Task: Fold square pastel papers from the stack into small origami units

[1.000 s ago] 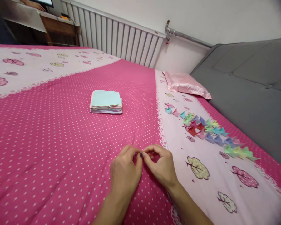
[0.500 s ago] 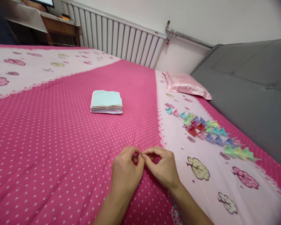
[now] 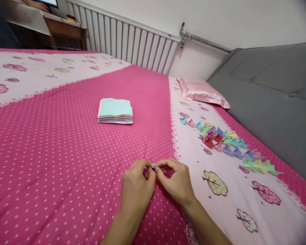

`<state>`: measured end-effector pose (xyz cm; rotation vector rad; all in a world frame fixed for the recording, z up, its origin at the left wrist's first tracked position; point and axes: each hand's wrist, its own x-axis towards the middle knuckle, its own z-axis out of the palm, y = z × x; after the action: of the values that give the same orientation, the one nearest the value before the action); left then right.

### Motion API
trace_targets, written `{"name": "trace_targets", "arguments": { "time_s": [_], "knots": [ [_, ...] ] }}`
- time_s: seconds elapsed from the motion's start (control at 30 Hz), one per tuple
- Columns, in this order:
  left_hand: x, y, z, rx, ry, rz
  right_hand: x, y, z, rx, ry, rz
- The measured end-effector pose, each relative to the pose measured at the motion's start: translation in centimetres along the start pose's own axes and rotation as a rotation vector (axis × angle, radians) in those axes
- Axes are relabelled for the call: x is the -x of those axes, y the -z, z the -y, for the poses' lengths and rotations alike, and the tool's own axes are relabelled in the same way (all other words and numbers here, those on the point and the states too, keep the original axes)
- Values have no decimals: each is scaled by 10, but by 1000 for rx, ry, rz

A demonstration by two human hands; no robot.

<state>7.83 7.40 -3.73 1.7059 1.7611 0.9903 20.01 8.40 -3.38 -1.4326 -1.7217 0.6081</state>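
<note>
Over the pink dotted bedspread [image 3: 73,163], my left hand [image 3: 137,183] and my right hand [image 3: 177,180] meet at their fingertips. Both pinch a small folded piece of paper [image 3: 153,166], of which only a light blue and dark bit shows between the fingers. The rest of it is hidden by my fingers. Beyond my hands lies a stack of square coloured paper [image 3: 115,108] with a light blue sheet on top. To the right, rows of small folded paper boats [image 3: 238,152] in several colours stand on the bed.
A pink satin pillow [image 3: 202,92] lies against the grey headboard [image 3: 275,78]. A white radiator [image 3: 127,34] runs along the wall. At the far left another person's hand [image 3: 37,5] rests on a desk [image 3: 62,29] by a screen.
My fingertips have parted slightly, and a light blue bit of the paper now shows between them. The stack and the boats have stayed in place.
</note>
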Motion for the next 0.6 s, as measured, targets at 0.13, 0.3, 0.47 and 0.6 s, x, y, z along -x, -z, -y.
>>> {"name": "trace_targets", "arguments": {
  "time_s": [0.13, 0.3, 0.47, 0.6],
  "knots": [
    [-2, 1, -1, 0, 31, -5, -1, 0, -1, 25, -17, -35],
    [-4, 3, 0, -36, 79, -26, -2, 0, -5, 24, -46, -63],
    [-5, 6, 2, -41, 127, -39, -3, 1, -9, 34, -97, -73],
    [-6, 7, 4, -80, 163, -45, -4, 3, -13, 48, -130, -77]
  ]
}}
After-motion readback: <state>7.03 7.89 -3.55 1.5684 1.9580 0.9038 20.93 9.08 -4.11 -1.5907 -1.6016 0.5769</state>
